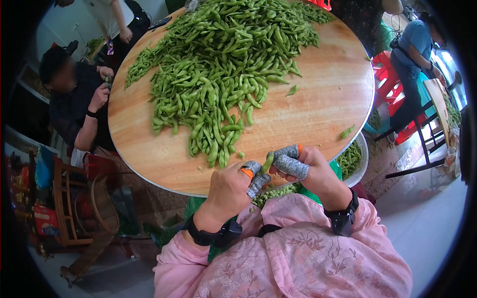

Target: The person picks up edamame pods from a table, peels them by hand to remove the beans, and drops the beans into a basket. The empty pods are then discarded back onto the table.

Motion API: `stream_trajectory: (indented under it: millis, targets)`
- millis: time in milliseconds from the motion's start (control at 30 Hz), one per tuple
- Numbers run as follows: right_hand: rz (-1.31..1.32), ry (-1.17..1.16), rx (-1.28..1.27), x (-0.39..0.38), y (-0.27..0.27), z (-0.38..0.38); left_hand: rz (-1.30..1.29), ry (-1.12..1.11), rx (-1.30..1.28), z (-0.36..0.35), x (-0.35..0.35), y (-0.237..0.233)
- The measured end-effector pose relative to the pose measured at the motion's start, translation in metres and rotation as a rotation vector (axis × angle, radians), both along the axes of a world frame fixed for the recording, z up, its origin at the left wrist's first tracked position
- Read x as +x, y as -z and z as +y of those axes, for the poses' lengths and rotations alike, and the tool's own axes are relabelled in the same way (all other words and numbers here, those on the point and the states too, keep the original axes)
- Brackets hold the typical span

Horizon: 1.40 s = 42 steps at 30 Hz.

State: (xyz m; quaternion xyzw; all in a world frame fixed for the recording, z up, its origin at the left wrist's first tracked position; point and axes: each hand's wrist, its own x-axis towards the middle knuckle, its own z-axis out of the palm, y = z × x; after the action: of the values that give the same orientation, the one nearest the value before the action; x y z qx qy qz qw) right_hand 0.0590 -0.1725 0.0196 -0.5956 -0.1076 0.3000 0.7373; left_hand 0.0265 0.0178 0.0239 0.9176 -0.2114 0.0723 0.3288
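Just above the near edge of the round wooden table (318, 107), a single green soybean pod (267, 163) is held between my two hands. My left hand (233, 181) pinches it with fingers in grey knitted finger covers. From the other side, the covered fingertips of my right hand (305, 165) close against the same pod. An orange band shows on each hand. Below my hands lie loose shelled beans (276, 192), partly hidden by hands and pink sleeves. A large heap of soybean pods (218, 74) spreads over the table in front.
A white basket of pods (354, 160) stands beside the table at right. Across on the left, a person (74, 94) handles something small and green. Red plastic stools (390, 82) and a person in blue (415, 49) are at right. A wooden chair (69, 198) stands at left.
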Motion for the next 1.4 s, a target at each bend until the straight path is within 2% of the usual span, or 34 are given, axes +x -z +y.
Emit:
stream_trajectory:
  millis: [133,333,467,567,633,667,733,833,867,900,933,967,1033,1067,1133,1167,1233,1267,1333,1400]
  targets:
    - [0.014,0.010,-0.014,-0.002,-0.001,-0.001,-0.191,0.047,0.110,0.002,0.000,-0.002]
    - [0.023,0.021,0.011,-0.003,-0.002,0.001,-0.157,0.075,0.154,0.004,-0.002,-0.005]
    - [-0.012,0.121,-0.018,-0.006,0.000,0.004,-0.144,0.106,0.188,0.006,-0.002,-0.004]
    - [-0.030,0.111,0.015,-0.005,0.010,0.004,-0.164,0.107,0.075,0.006,-0.002,0.002]
    - [-0.042,0.095,0.041,-0.003,0.018,0.005,-0.041,0.092,-0.103,0.003,-0.005,0.005]
    - [-0.047,0.096,0.129,-0.003,0.021,0.006,-0.043,0.092,-0.103,0.002,-0.007,0.007]
    - [-0.054,0.097,0.219,-0.004,0.025,0.010,0.362,0.021,-0.557,0.000,-0.011,0.011]
    - [0.021,0.169,0.257,-0.003,0.024,0.012,0.347,-0.003,-0.500,-0.001,-0.011,0.013]
    - [0.075,0.076,0.234,-0.002,0.021,0.008,0.348,-0.005,-0.498,0.001,-0.010,0.013]
    - [0.132,-0.015,0.210,-0.003,0.019,0.005,0.146,0.027,-0.325,0.003,-0.008,0.013]
    - [0.133,-0.013,0.209,-0.003,0.018,0.004,-0.057,0.061,-0.150,0.003,-0.006,0.013]
    - [0.132,-0.009,0.175,-0.003,0.017,0.004,-0.058,0.063,-0.150,0.002,-0.006,0.012]
    - [0.129,-0.004,0.140,-0.004,0.017,0.005,0.128,0.058,-0.302,-0.001,-0.007,0.012]
    - [0.067,0.022,0.164,-0.006,0.019,0.007,0.126,0.058,-0.303,-0.002,-0.008,0.015]
    - [0.005,0.045,0.188,-0.006,0.023,0.009,0.301,0.049,-0.677,-0.003,-0.011,0.023]
    - [-0.027,0.046,0.205,-0.005,0.025,0.009,0.301,0.048,-0.678,-0.003,-0.012,0.024]
    - [-0.060,0.047,0.223,-0.005,0.025,0.011,0.576,0.064,-1.010,-0.002,-0.013,0.025]
    - [-0.075,0.048,0.248,-0.005,0.023,0.012,0.574,0.064,-1.009,-0.001,-0.013,0.027]
    - [-0.092,0.051,0.273,-0.003,0.023,0.013,0.908,0.067,-1.366,0.002,-0.014,0.031]
    - [-0.333,0.002,0.307,0.001,0.027,0.012,0.985,0.082,-1.458,0.000,-0.015,0.030]
